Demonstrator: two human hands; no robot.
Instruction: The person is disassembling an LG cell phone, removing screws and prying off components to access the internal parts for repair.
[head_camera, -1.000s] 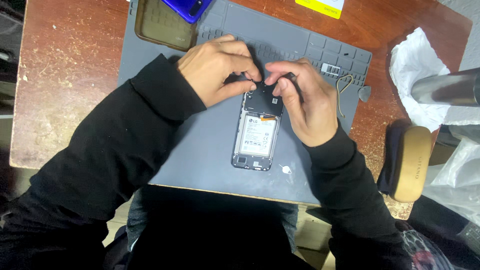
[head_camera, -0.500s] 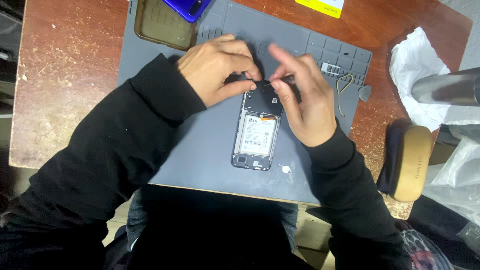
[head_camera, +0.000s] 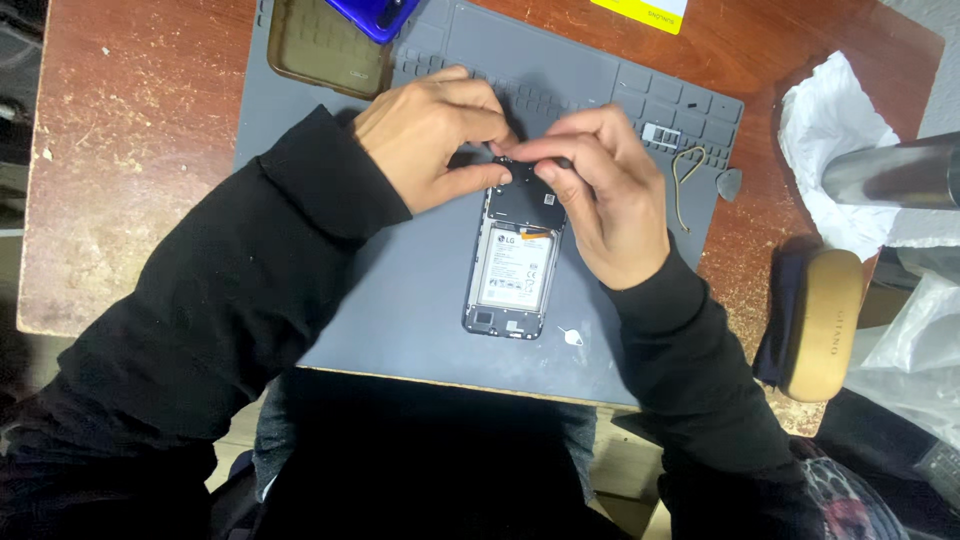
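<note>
The right hand (head_camera: 600, 195) is being moved a little up and to the left, so its fingertips are now being pressed closer to the left hand (head_camera: 435, 135) over the top of the open phone (head_camera: 515, 255). The thin dark tool that was being held out to the right is now being hidden under the fingers.

matt grey rubber mat (head_camera: 400, 290), worn rough wooden table (head_camera: 130, 150), crumpled white paper (head_camera: 830, 130)

Long black sleeves, bare hands, fitted cuffs
</note>
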